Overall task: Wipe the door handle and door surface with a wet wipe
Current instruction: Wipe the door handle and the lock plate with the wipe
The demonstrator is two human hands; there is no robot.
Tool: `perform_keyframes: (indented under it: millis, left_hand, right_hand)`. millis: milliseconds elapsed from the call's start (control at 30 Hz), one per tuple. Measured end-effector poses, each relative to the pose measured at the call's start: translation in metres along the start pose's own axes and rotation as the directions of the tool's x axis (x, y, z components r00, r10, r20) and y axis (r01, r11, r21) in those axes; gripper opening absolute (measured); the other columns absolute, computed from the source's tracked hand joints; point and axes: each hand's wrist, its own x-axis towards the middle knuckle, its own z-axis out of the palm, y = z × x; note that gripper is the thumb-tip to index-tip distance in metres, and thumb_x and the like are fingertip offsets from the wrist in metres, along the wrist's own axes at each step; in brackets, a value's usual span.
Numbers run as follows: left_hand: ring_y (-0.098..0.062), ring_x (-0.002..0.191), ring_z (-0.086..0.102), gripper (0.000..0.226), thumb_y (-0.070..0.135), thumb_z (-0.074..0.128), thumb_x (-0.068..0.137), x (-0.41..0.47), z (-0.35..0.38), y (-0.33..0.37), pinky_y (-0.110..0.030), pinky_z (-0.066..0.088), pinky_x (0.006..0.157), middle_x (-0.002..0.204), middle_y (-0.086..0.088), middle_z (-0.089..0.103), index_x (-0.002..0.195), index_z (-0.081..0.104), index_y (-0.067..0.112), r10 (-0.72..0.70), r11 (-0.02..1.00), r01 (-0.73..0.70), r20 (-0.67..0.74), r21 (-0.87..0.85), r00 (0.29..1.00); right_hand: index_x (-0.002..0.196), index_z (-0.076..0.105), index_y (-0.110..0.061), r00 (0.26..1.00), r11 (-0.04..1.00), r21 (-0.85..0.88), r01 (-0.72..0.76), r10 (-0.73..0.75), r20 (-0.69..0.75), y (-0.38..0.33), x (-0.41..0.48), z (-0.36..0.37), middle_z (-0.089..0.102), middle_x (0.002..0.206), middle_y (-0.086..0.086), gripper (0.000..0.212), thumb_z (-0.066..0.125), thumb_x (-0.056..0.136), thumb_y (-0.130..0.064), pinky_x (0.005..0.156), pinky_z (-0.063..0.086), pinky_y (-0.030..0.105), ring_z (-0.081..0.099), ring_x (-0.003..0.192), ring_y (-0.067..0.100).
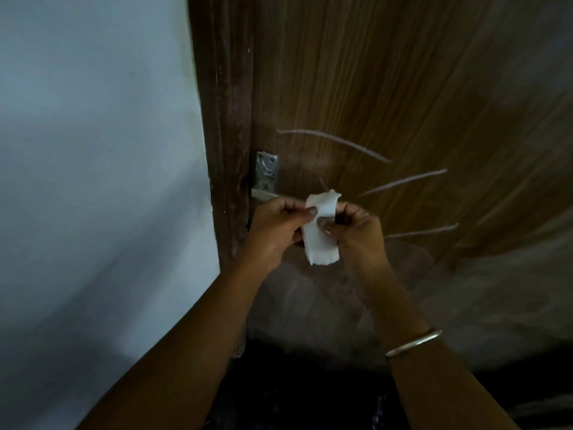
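Note:
A folded white wet wipe (321, 243) hangs between both my hands in front of a brown wooden door (403, 88). My left hand (276, 229) pinches its left edge and my right hand (356, 234) pinches its right edge, thumbs on the front. Just behind the hands, a metal door handle (266, 181) with a screwed plate sits at the door's left edge; its lever is partly hidden by my left hand and the wipe. Several pale chalk-like streaks (335, 141) cross the door above and to the right of the hands.
A dark door frame (226, 119) runs along the door's left edge, with a pale blue-white wall (93, 150) beyond it. The door's lower part (434, 290) looks dull and smudged. A metal bangle (414, 342) circles my right wrist.

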Motion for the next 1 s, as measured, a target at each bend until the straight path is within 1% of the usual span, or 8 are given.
perform_keyframes:
  millis: [167, 267, 433, 533, 667, 767, 867, 1000]
  left_hand:
    - [-0.011, 0.078, 0.066, 0.017, 0.006, 0.064, 0.084, 0.007, -0.007, 0.004, -0.028, 0.058, 0.069, 0.08, 0.005, 0.066, 0.077, 0.055, 0.019, 0.139, 0.989, -0.13, -0.13, 0.074, 0.982]
    - [-0.012, 0.085, 0.063, 0.022, 0.001, 0.061, 0.084, 0.016, -0.01, 0.011, -0.035, 0.055, 0.077, 0.087, 0.001, 0.063, 0.081, 0.052, 0.021, 0.252, 0.956, -0.241, -0.046, 0.169, 0.967]
    - [-0.002, 0.091, 0.064, 0.034, 0.003, 0.067, 0.08, 0.03, -0.014, 0.025, -0.027, 0.056, 0.078, 0.096, 0.008, 0.065, 0.094, 0.053, 0.032, 0.328, 0.905, -0.341, 0.094, 0.253, 0.94]
    - [0.012, 0.089, 0.057, 0.032, 0.007, 0.071, 0.077, 0.036, -0.018, 0.031, -0.01, 0.05, 0.077, 0.101, 0.005, 0.061, 0.093, 0.055, 0.029, 0.468, 0.785, -0.481, 0.135, 0.39, 0.874]
    - [-0.001, 0.097, 0.058, 0.031, 0.007, 0.075, 0.073, 0.04, -0.027, 0.037, -0.009, 0.047, 0.085, 0.119, -0.007, 0.051, 0.102, 0.065, 0.011, 0.499, 0.691, -0.531, 0.207, 0.49, 0.841]
    - [-0.005, 0.098, 0.058, 0.039, 0.002, 0.075, 0.071, 0.04, -0.035, 0.042, -0.012, 0.049, 0.087, 0.128, -0.005, 0.047, 0.109, 0.064, 0.006, 0.495, 0.628, -0.563, 0.283, 0.537, 0.822]
    - [-0.008, 0.096, 0.057, 0.023, 0.007, 0.073, 0.074, 0.04, -0.038, 0.042, -0.014, 0.049, 0.085, 0.118, -0.004, 0.055, 0.096, 0.069, 0.005, 0.572, 0.512, -0.61, 0.291, 0.605, 0.767]
    - [0.002, 0.087, 0.057, 0.012, 0.014, 0.068, 0.08, 0.045, -0.044, 0.042, -0.011, 0.047, 0.074, 0.095, 0.012, 0.059, 0.09, 0.063, 0.02, 0.494, 0.646, -0.555, 0.267, 0.524, 0.827]
  right_hand:
    - [0.076, 0.064, -0.023, 1.0, 0.996, 0.091, 0.013, -0.011, -0.021, 0.004, 0.014, 0.007, 0.069, 0.08, -0.009, 0.021, 0.067, 0.08, -0.003, 0.065, 0.056, 0.023, 0.066, 0.072, 0.003]
    - [0.076, 0.06, -0.019, 0.995, 0.982, 0.184, 0.051, -0.034, -0.091, 0.002, 0.023, 0.008, 0.066, 0.071, -0.008, 0.023, 0.066, 0.08, 0.003, 0.059, 0.051, 0.018, 0.062, 0.065, 0.0]
    - [0.085, 0.049, -0.015, 0.981, 0.965, 0.176, 0.196, -0.19, -0.047, -0.011, 0.036, 0.006, 0.056, 0.085, 0.0, 0.038, 0.058, 0.076, 0.021, 0.063, 0.052, 0.016, 0.061, 0.073, -0.002]
    - [0.095, 0.053, -0.011, 0.968, 0.953, 0.178, 0.245, -0.252, 0.018, -0.017, 0.036, 0.011, 0.058, 0.099, 0.0, 0.039, 0.054, 0.077, 0.024, 0.072, 0.052, 0.014, 0.063, 0.09, -0.003]
    - [0.114, 0.059, -0.009, 0.972, 0.97, -0.071, 0.233, -0.234, -0.001, -0.024, 0.036, 0.014, 0.053, 0.119, 0.004, 0.047, 0.068, 0.073, 0.012, 0.087, 0.052, 0.017, 0.055, 0.111, 0.01]
    - [0.104, 0.065, -0.014, 0.97, 0.946, -0.238, 0.218, -0.238, -0.058, -0.029, 0.037, 0.017, 0.054, 0.11, -0.005, 0.036, 0.073, 0.073, 0.003, 0.087, 0.05, 0.017, 0.054, 0.105, 0.006]
    - [0.094, 0.068, -0.02, 0.942, 0.887, -0.364, 0.285, -0.329, -0.065, -0.029, 0.033, 0.025, 0.055, 0.096, -0.011, 0.023, 0.07, 0.078, -0.004, 0.078, 0.049, 0.014, 0.051, 0.094, -0.005]
    - [0.086, 0.06, -0.033, 0.93, 0.898, -0.28, 0.34, -0.364, -0.037, -0.03, 0.03, 0.033, 0.058, 0.09, -0.017, 0.033, 0.062, 0.085, 0.0, 0.071, 0.05, 0.013, 0.059, 0.086, -0.003]
